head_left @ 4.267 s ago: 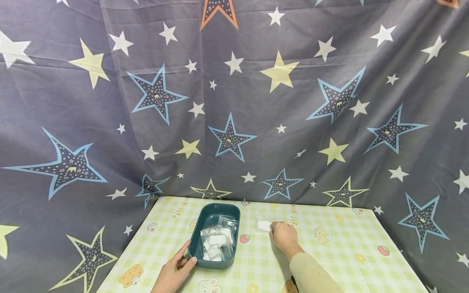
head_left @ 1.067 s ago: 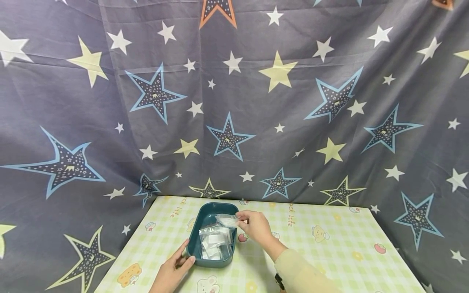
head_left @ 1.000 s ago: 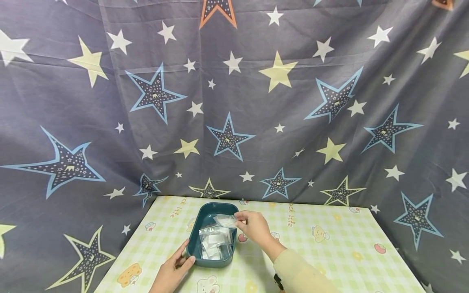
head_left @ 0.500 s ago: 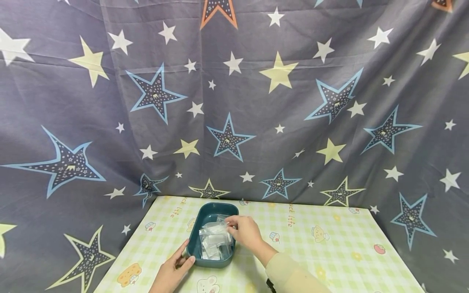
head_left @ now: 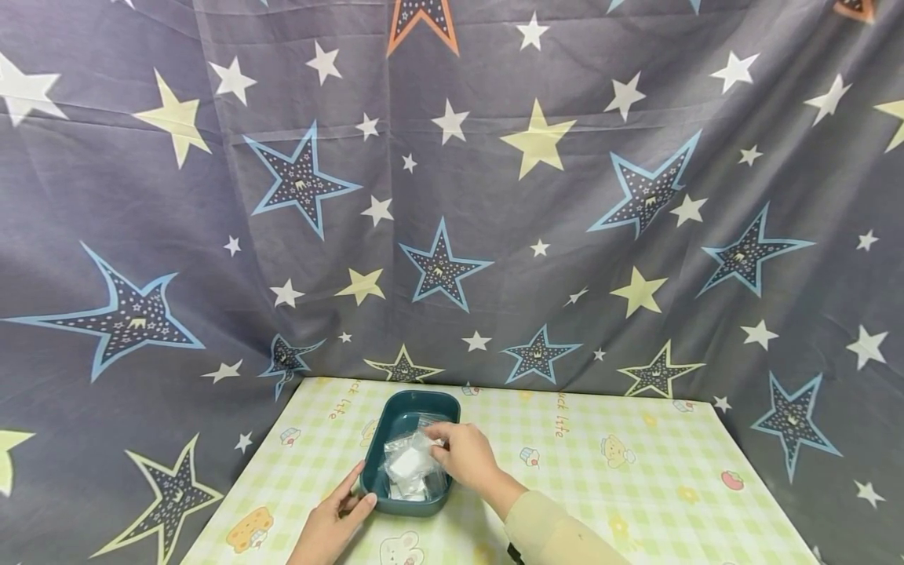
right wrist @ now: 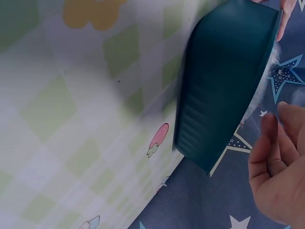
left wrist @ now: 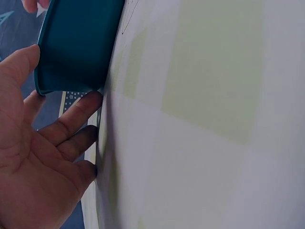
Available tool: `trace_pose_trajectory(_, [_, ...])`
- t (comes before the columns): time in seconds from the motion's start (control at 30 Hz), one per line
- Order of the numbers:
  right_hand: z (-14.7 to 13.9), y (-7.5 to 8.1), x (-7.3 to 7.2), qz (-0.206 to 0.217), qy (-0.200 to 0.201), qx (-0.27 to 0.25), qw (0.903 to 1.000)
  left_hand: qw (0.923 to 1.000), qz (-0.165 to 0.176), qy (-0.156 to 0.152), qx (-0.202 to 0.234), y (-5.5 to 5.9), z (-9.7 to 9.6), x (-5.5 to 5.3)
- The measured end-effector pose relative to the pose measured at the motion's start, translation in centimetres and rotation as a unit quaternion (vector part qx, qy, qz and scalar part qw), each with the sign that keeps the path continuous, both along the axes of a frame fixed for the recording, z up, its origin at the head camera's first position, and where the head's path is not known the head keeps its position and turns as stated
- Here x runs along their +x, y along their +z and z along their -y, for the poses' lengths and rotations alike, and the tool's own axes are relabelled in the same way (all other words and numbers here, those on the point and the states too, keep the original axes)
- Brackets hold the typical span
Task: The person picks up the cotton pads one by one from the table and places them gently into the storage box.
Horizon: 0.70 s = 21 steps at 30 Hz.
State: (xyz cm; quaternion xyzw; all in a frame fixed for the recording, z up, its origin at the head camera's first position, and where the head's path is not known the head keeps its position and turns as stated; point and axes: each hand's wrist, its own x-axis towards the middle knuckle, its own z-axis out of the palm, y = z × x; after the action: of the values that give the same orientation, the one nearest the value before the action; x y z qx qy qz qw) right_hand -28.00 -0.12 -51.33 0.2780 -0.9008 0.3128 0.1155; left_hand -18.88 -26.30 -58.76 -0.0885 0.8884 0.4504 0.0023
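In the head view, a dark teal rectangular box (head_left: 410, 508) stands on the table and holds several small clear zip bags with white pieces inside. The left hand (head_left: 330, 519) rests its thumb and extended fingers against the outside of the box's near left corner; in the left wrist view its fingers (left wrist: 71, 119) are spread beside the wall. Over the box's right rim, the right hand (head_left: 466, 455) pinches the edge of a clear zip bag (head_left: 408, 464) lying over the other bags. The right wrist view shows thumb and forefinger close together, the film between them barely visible.
A pale green checked tablecloth (head_left: 600, 502) with cartoon prints covers the table. Behind it hangs a dark grey curtain (head_left: 480, 212) with stars. The box's upright walls surround the bags.
The right hand took a bag from the table right of the box and carried it left over the rim. It has since lowered toward the pile. Left hand and box stay put.
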Motion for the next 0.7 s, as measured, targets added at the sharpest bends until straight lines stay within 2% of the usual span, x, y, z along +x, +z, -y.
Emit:
trace_pose_trajectory(0.1, [-0.3,-0.1,0.1,0.016,-0.003,-0.003,0.9999,1.0000,-0.002,0.001,-0.005,0.1,-0.1,0.0])
trace_pose_trajectory(0.43, [-1.7,-0.2,-0.1,0.016,-0.013,-0.019,0.9996,0.9999,-0.007,0.007,-0.013,0.5,-0.4,0.2])
trace_pose_trajectory(0.7, [-3.7,-0.5,-0.4,0.037,-0.030,-0.037,0.9982,0.9997,-0.002,0.006,-0.022,0.7,-0.6,0.1])
